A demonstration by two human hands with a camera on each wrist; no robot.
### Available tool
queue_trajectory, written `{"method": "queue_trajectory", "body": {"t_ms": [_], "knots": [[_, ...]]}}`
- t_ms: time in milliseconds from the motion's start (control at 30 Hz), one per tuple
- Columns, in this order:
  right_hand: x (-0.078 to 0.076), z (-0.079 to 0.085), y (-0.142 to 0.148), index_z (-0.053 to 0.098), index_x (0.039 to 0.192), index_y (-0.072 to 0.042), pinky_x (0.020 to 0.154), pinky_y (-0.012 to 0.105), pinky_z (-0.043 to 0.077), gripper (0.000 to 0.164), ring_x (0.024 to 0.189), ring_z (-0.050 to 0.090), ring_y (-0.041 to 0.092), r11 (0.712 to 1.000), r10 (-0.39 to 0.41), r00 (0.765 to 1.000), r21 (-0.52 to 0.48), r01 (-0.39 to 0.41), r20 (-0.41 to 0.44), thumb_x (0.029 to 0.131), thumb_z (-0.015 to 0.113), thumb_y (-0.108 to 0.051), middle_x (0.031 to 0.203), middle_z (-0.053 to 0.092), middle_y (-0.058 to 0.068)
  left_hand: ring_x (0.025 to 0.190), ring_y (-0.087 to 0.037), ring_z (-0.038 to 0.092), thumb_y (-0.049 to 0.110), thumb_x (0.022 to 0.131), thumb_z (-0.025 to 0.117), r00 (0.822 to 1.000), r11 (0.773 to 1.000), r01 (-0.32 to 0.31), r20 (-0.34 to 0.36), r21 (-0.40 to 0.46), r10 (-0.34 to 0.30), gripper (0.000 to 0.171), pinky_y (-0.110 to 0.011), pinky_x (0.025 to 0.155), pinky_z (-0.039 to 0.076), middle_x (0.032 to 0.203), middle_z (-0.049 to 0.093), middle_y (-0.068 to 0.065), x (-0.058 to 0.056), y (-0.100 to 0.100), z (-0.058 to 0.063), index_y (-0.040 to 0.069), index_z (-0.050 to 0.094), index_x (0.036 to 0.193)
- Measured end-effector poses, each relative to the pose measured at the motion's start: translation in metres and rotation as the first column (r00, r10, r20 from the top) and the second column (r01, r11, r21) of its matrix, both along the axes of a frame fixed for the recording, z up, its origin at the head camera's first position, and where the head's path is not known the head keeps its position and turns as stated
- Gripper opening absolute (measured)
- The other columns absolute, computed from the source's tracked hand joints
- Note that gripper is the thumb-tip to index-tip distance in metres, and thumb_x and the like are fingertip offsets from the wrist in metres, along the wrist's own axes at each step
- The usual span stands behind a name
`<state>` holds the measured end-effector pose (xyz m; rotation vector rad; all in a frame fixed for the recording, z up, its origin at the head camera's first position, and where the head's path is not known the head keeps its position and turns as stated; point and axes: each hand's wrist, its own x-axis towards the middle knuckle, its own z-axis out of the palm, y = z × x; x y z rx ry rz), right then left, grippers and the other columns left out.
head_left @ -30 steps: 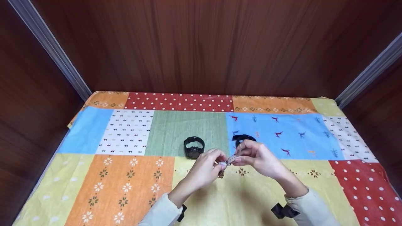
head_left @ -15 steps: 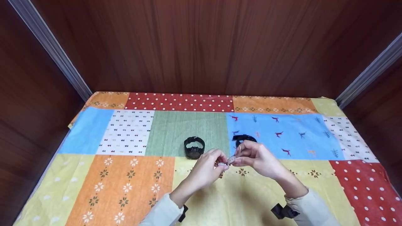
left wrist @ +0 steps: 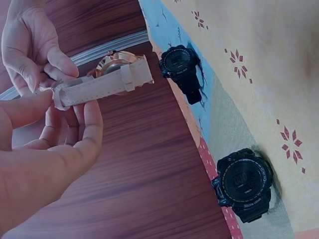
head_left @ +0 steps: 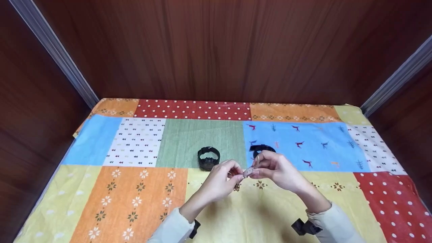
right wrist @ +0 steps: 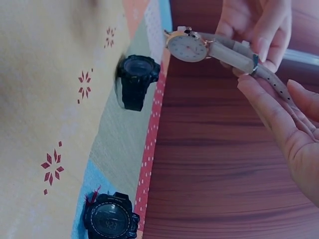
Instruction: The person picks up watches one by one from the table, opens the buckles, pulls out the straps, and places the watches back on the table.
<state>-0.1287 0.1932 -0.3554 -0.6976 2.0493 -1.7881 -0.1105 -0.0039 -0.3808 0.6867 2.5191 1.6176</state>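
Between both hands is a wristwatch with a pale strap [left wrist: 99,90], a rose-gold case and a white dial [right wrist: 187,48]. My left hand [head_left: 217,182] pinches the strap beside the buckle [right wrist: 255,63]. The holed strap end [head_left: 248,172] is pinched between thumb and fingers of my right hand [head_left: 278,172]. This end runs through or against the buckle; fingers partly hide the spot. In the head view the watch case hangs low by the left fingers, mostly covered. Beyond the left hand stands a black digital watch [head_left: 208,163].
A second black watch [head_left: 263,148] lies behind the right hand, partly hidden by it. A patchwork cloth [head_left: 135,202] covers the table. Dark wood panels [head_left: 216,50] enclose the back and sides.
The left thumb and fingers have shifted slightly around the buckle, and the strap end has tilted a little in the right fingers. Both black watches stay in place.
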Motion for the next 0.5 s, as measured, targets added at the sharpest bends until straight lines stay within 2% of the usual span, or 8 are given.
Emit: {"method": "queue_trajectory", "body": {"t_ms": [167, 367, 500], "knots": [[-0.0008, -0.0006, -0.0004, 0.046, 0.091, 0.017, 0.073, 0.036, 0.053, 0.012, 0.082, 0.065, 0.022, 1.0, -0.003, 1.0, 0.0, 0.003, 0.005, 0.085, 0.055, 0.011, 0.087, 0.059, 0.033, 0.08, -0.016, 0.059, -0.003, 0.082, 0.059, 1.0, 1.0, -0.004, 0.022, 0.015, 0.004, 0.005, -0.022, 0.075, 0.048, 0.085, 0.059, -0.004, 0.0002, -0.0018, 0.0001, 0.002, 0.06, 0.084], [-0.0012, -0.0002, -0.0004, 0.046, 0.091, 0.017, 0.073, 0.037, 0.053, 0.013, 0.083, 0.065, 0.023, 1.0, -0.006, 1.0, -0.004, 0.006, 0.015, 0.085, 0.056, 0.01, 0.086, 0.06, 0.029, 0.075, -0.013, 0.06, -0.003, 0.075, 0.069, 0.995, 0.999, -0.018, 0.095, 0.047, 0.014, 0.012, -0.02, 0.067, 0.049, 0.084, 0.059, -0.004, 0.0006, -0.0018, -0.0003, 0.001, 0.06, 0.083], [-0.0013, -0.0002, -0.0006, 0.046, 0.091, 0.016, 0.074, 0.038, 0.052, 0.013, 0.083, 0.065, 0.023, 1.0, -0.007, 1.0, -0.004, 0.007, 0.013, 0.085, 0.055, 0.01, 0.087, 0.061, 0.028, 0.075, -0.014, 0.061, -0.009, 0.072, 0.068, 0.995, 0.998, -0.048, 0.088, 0.044, 0.044, 0.018, -0.018, 0.066, 0.049, 0.083, 0.06, -0.005, 0.0002, 0.0001, -0.0008, -0.001, 0.059, 0.085]]}}
